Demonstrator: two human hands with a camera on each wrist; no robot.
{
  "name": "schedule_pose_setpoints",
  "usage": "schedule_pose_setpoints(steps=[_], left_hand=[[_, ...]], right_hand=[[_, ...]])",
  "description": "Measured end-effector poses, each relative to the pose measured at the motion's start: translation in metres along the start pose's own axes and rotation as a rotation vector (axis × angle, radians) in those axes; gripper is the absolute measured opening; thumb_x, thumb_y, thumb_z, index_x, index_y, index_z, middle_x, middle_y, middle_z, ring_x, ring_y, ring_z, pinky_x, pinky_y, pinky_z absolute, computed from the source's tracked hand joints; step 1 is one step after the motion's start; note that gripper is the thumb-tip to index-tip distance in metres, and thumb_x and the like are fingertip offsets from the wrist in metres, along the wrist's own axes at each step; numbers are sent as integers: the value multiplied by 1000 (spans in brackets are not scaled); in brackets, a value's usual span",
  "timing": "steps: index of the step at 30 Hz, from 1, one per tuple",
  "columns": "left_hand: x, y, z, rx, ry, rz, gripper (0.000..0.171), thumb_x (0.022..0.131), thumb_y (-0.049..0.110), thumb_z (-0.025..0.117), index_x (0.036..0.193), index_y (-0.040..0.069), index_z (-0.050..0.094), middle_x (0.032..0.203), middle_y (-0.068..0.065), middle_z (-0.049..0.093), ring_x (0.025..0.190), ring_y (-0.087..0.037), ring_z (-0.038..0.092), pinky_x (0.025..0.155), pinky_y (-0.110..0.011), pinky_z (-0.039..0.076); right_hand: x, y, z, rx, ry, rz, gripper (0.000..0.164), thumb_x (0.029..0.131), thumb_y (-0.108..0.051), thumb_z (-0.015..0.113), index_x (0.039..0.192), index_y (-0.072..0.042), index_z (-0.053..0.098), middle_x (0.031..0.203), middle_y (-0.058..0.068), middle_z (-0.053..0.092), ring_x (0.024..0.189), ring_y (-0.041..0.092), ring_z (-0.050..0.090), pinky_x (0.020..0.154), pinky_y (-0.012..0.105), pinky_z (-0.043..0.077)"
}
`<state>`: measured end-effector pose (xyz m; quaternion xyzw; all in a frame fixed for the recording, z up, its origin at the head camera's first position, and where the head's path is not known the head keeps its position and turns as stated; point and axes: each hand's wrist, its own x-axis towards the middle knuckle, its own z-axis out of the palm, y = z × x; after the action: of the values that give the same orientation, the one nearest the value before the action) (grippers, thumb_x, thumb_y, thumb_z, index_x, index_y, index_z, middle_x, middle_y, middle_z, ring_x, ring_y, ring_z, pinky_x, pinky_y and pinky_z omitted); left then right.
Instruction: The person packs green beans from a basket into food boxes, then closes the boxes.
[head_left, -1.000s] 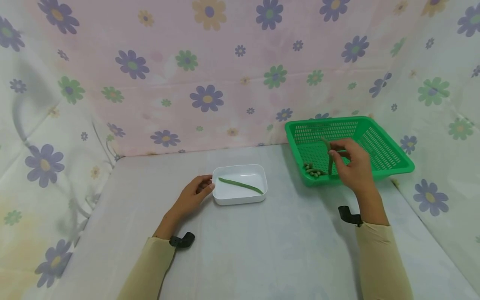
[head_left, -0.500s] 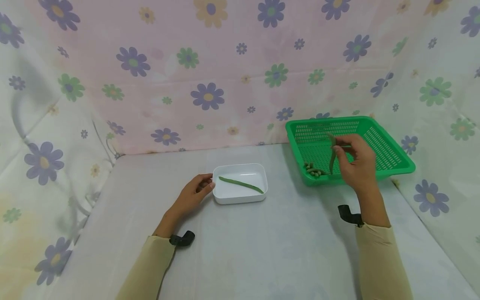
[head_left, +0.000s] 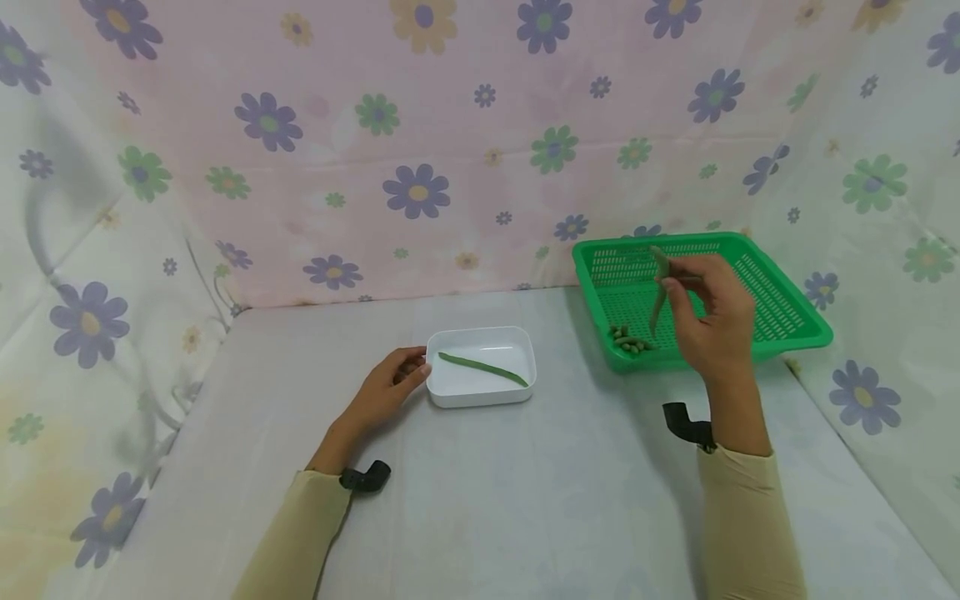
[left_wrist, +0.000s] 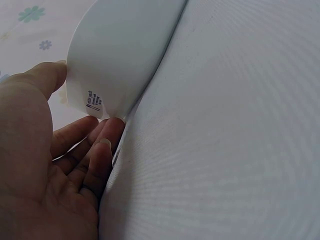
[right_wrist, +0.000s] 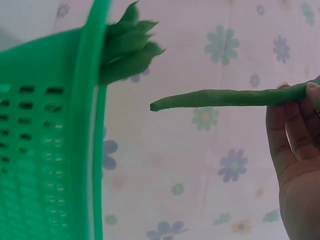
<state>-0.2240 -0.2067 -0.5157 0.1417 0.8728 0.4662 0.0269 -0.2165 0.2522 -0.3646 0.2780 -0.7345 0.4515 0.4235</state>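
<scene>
Pink and white cloth printed with flowers [head_left: 450, 133] closes off the back and sides of a white-covered table [head_left: 480, 500].

From where I stand, the right hand [head_left: 716, 317] has its fingertips together, thumb and fingers pinching one slender, slightly bent green bean [right_wrist: 220, 98]. Over the last second that hand has gone up a little, and the bean's lower tip has risen with it; the right-wrist view shows it well apart from other produce. To my eye, that makes it a single piece properly separated from the rest, held secure and not yet set down.

The left hand [head_left: 378, 392] has stayed put, thumb and bent fingers holding the left end of a shallow white rectangular box with rounded corners [head_left: 480, 400]. A small patch of dark print [left_wrist: 94, 100] shows on the box near those fingers. Inside, another long, thin green bean [head_left: 483, 367] lies aslant on the bottom, just as it did a moment ago.

Over to the right stands a bright green plastic basket with slotted walls [head_left: 787, 340], the held bean seen in front of its interior. A small cluster of green pods with pointed tips [head_left: 630, 342] sits in the basket's near left corner; I can't count them.

Further out come black wrist mounts [head_left: 365, 477] and beige sleeves [head_left: 750, 525].
</scene>
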Motion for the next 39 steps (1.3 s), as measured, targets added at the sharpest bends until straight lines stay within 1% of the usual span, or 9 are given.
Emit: schedule_pose_setpoints(steps=[2, 5, 11, 15, 18, 21, 28, 33, 39], left_hand=[[1, 0, 0, -4, -3, -2, 54, 110, 42, 60, 153, 11, 53, 129, -8, 65, 114, -21, 60, 98, -42, 50], [1, 1, 0, -5, -3, -4, 54, 110, 42, 60, 153, 11, 53, 129, -7, 65, 113, -21, 60, 98, -42, 50], [0, 2, -1, -2, 5, -6, 53, 110, 41, 60, 153, 10, 53, 127, -8, 66, 112, -21, 61, 96, -40, 50], [0, 4, -2, 1, 1, -3, 53, 110, 41, 60, 153, 10, 54, 127, -8, 66, 111, -21, 60, 95, -39, 50], [1, 5, -2, 1, -3, -1, 54, 110, 42, 60, 153, 10, 54, 127, -8, 66, 109, -21, 60, 94, -39, 49], [1, 4, -2, 1, -1, -3, 54, 110, 42, 60, 153, 10, 54, 126, -7, 66, 109, -21, 60, 93, -39, 49], [0, 3, -2, 10, 4, -10, 53, 110, 41, 60, 153, 10, 54, 125, -8, 66, 107, -21, 59, 93, -39, 49], [-1, 5, -2, -1, 2, -13, 53, 109, 42, 60, 152, 11, 54, 125, -8, 66, 107, -22, 59, 93, -40, 49], [-1, 4, -1, 2, 5, -9, 53, 109, 42, 60, 152, 11, 54, 124, -7, 66, 106, -21, 59, 92, -39, 49]], right_hand=[[3, -5, 3, 26, 12, -3, 27, 88, 29, 65, 112, 18, 69, 105, 29, 67, 104, 10, 68, 92, 20, 55], [6, -10, 8, 68, 16, -14, 24, 89, 25, 67, 112, 18, 69, 104, 32, 66, 103, 9, 69, 92, 20, 56], [7, -18, 26, 144, -21, -50, 19, 95, 12, 71, 113, 18, 69, 105, 33, 65, 102, 11, 70, 94, 23, 56], [10, -23, 37, 187, -27, -81, 18, 97, 7, 72, 112, 18, 69, 103, 32, 66, 102, 12, 70, 94, 24, 57], [12, -28, 46, 215, -29, -92, 18, 96, 8, 73, 111, 17, 70, 103, 31, 67, 102, 13, 70, 94, 25, 57], [15, -33, 55, 233, -48, -91, 19, 92, 13, 73, 111, 15, 71, 104, 28, 68, 101, 15, 71, 93, 27, 58], [14, -43, 75, 232, -101, -61, 32, 84, 25, 73, 112, 10, 73, 103, 22, 70, 96, 16, 71, 90, 27, 59], [11, -43, 90, 249, -131, -42, 32, 85, 24, 72, 113, 8, 73, 103, 19, 70, 95, 19, 72, 88, 26, 59], [6, -44, 108, 226, -179, -34, 29, 89, 17, 75, 115, 6, 73, 107, 16, 71, 97, 24, 73, 90, 27, 59]])
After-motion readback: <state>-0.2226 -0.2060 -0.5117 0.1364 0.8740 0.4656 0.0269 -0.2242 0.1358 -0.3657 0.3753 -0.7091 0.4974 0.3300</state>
